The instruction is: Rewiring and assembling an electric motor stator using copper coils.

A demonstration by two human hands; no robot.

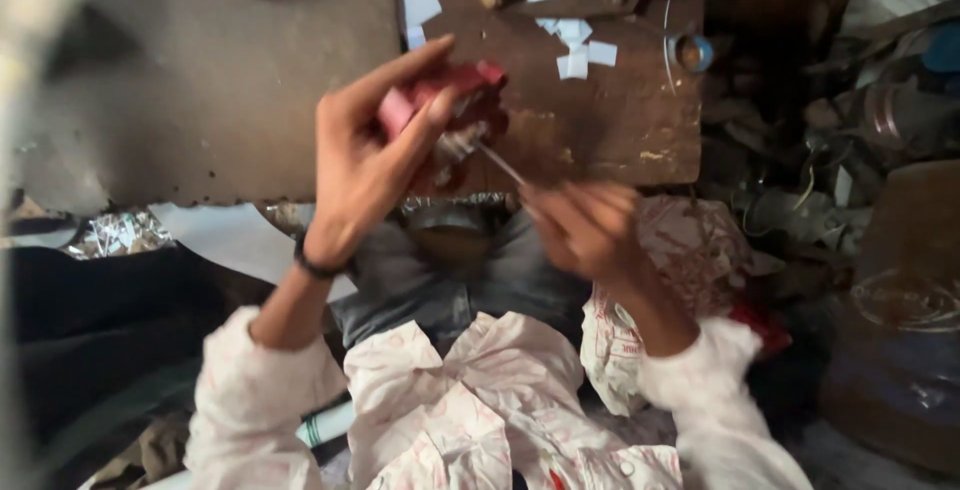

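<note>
From my feed, the left hand is raised above the lap with thumb and fingers pinched around a small red and pink piece, a folded or bundled thing whose make I cannot tell through the blur. It sits up off the brown worktop, over its near edge, which I judge keeps it free to be turned and reached from below. The right hand is closed in a fine pinch on a thin pale rod, which slants up to the left so its far end meets the underside of the red and pink piece; the low grip at the rod's near end looks suited to steering the tip, though motion blur hides the fingertips. A dark band circles the left wrist. On the worktop beyond lie white paper scraps, well apart from both hands, and a small blue-rimmed ring near the right edge. A crumpled foil sheet lies at the left, below the worktop's edge.
</note>
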